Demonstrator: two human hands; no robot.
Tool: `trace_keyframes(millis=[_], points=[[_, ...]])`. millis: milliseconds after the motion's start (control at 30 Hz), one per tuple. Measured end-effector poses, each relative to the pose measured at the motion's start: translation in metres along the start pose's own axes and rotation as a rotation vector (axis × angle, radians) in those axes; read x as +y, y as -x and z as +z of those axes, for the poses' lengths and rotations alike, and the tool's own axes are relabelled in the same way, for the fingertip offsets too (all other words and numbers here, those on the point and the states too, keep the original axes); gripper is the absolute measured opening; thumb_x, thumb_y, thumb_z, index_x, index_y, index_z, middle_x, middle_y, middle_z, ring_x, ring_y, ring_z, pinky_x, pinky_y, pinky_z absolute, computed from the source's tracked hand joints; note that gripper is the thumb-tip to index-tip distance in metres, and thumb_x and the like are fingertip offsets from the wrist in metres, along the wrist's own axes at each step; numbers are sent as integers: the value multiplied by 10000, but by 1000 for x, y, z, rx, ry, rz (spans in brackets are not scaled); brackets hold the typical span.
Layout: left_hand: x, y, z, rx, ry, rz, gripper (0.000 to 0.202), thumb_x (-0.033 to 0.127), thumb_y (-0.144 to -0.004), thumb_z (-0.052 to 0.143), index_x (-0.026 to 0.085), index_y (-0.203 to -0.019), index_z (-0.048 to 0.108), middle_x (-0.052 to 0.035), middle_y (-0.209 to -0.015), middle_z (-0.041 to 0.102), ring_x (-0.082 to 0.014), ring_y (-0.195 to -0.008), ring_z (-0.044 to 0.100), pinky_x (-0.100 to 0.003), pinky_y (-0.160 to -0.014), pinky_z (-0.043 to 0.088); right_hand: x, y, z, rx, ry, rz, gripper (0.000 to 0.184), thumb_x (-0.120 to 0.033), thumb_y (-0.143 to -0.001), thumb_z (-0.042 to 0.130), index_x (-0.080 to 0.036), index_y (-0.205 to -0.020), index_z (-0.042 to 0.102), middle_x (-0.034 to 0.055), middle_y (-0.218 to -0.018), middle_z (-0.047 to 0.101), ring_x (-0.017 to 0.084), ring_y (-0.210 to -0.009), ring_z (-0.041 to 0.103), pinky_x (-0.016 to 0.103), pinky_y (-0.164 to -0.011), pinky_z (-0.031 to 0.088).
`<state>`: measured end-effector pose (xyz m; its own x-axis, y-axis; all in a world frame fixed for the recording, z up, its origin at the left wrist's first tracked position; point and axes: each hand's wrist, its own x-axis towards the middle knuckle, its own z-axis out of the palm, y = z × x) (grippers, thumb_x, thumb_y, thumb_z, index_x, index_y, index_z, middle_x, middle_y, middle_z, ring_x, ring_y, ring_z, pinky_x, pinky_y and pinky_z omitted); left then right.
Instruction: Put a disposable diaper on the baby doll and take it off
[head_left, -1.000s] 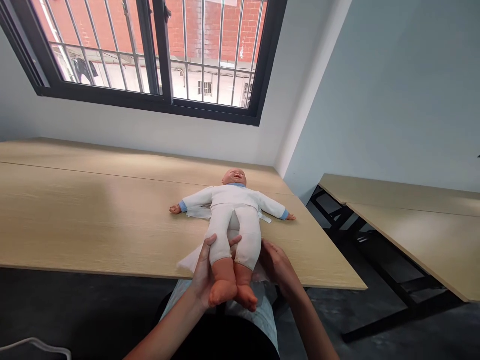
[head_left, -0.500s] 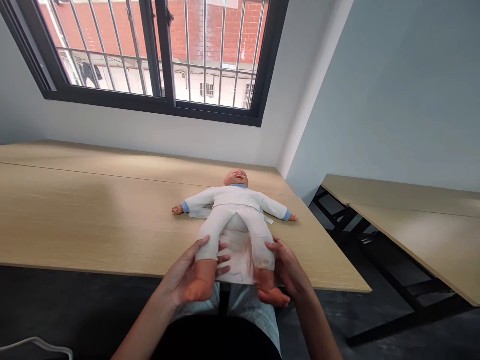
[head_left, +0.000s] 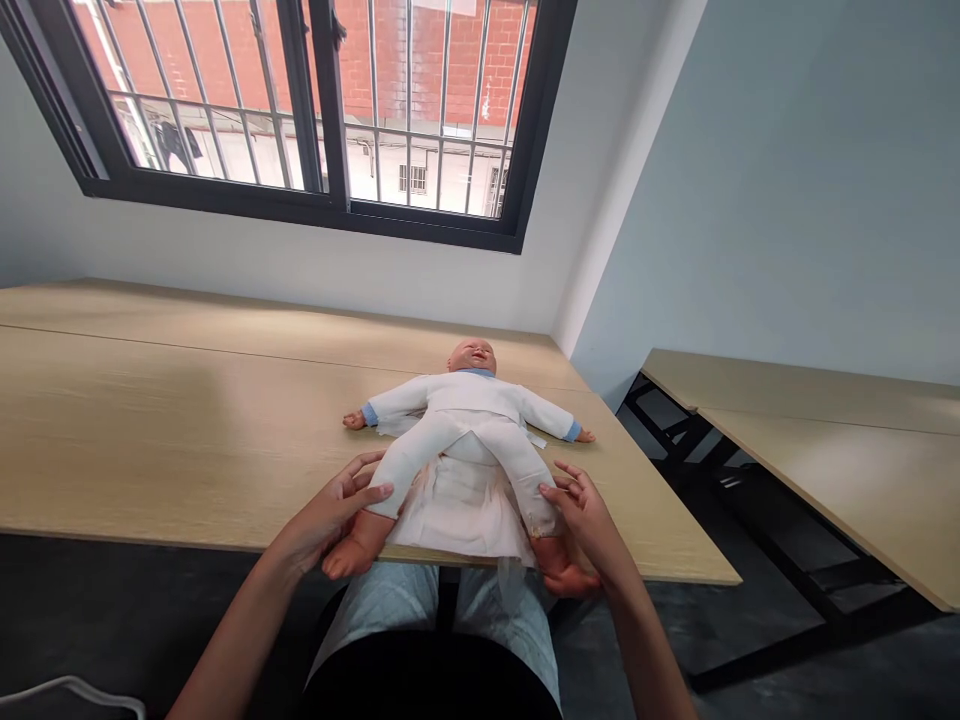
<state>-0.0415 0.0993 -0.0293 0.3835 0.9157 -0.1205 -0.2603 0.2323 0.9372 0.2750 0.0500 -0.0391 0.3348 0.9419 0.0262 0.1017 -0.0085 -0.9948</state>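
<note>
A baby doll (head_left: 475, 398) in a white top with blue cuffs and white trousers lies face up on the wooden table, its legs toward me and spread apart. My left hand (head_left: 326, 515) holds the doll's leg on the left side, thumb on top and fingers at its outer side. On the other leg, my right hand (head_left: 589, 515) rests its thumb near the shin, with its fingers loosely along the outside. Between the legs a white diaper (head_left: 461, 505) is spread flat, its ruffled edges showing. Both bare doll feet stick out near the table's front edge.
The doll lies on a light wooden table (head_left: 150, 440) whose front edge is close to my lap. Another table (head_left: 840, 450) with black legs stands to the right, across a gap. Behind is a barred window (head_left: 337, 195) in a white wall.
Both doll legs have moved outward and now lie wider apart, the left one most. My hands moved outward with them, and more of the diaper shows between the legs.
</note>
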Motion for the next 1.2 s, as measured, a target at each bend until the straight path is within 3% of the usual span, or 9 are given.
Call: trace_keyframes(millis=[100,233,367,500,700,900,967,1067,1200], points=[[-2,1,2,8,-71,21,627,338,-735,791,208,-1270,493,-77,-1260,652,-219,-1180,593,-251,-950,478,-10,29,17,120,365,-335,537,-493,-818,626,-204,-1257,517,121,-1219,615,303,-1157,571,502,-1015,442],[-2,3,8,24,-146,40,749,381,-710,790,205,-1350,443,-109,-1334,608,-268,-1254,550,-303,-982,479,-14,69,60,-67,790,-786,593,-427,-814,718,-234,-1331,501,94,-1296,589,313,-1237,510,532,-1094,369],[-5,2,9,45,-180,75,881,381,-715,766,254,-1479,345,-90,-1341,607,-273,-1252,560,-346,-1013,476,-1,70,90,-37,1026,-981,345,-118,-785,692,-175,-1117,617,90,-1146,663,287,-1106,591,478,-1073,400],[-8,0,10,119,-228,130,802,379,-705,749,257,-1444,464,-49,-1365,603,-284,-1299,519,-364,-1070,443,-4,63,91,-54,1034,-1134,279,38,-822,491,-169,-941,637,27,-861,679,192,-796,619,389,-1018,422],[-10,0,14,125,-365,237,611,379,-739,696,231,-1325,602,-36,-1383,591,-279,-1329,489,-434,-1157,334,-31,70,77,-56,993,-1322,260,-49,-964,402,-145,-1028,636,28,-848,666,164,-771,578,365,-958,402],[-17,0,17,186,-554,302,481,383,-680,660,152,-1098,706,-116,-1173,689,-324,-1123,614,-418,-1010,467,-69,15,70,-13,1059,-1621,242,-123,-996,415,-200,-1035,641,16,-836,648,135,-658,498,288,-587,328],[-17,1,20,236,-640,270,433,421,-708,634,132,-1021,712,-125,-1062,700,-331,-1040,634,-433,-974,476,-86,-16,76,14,1121,-1551,297,-161,-1013,377,-251,-1026,659,1,-802,639,127,-631,484,283,-563,289],[-15,5,25,212,-662,275,522,405,-754,610,165,-1215,655,-105,-1186,644,-304,-1148,579,-399,-1036,418,-104,-65,91,-64,1207,-1152,304,-247,-1018,369,-262,-1085,665,21,-927,675,138,-698,544,259,-564,280],[-10,9,28,173,-690,251,590,375,-750,614,215,-1317,607,-83,-1163,626,-288,-1141,564,-365,-1008,421,-96,-124,101,-135,1077,-798,297,-397,-1004,412,-288,-1090,674,33,-1042,686,225,-866,607,265,-613,358]])
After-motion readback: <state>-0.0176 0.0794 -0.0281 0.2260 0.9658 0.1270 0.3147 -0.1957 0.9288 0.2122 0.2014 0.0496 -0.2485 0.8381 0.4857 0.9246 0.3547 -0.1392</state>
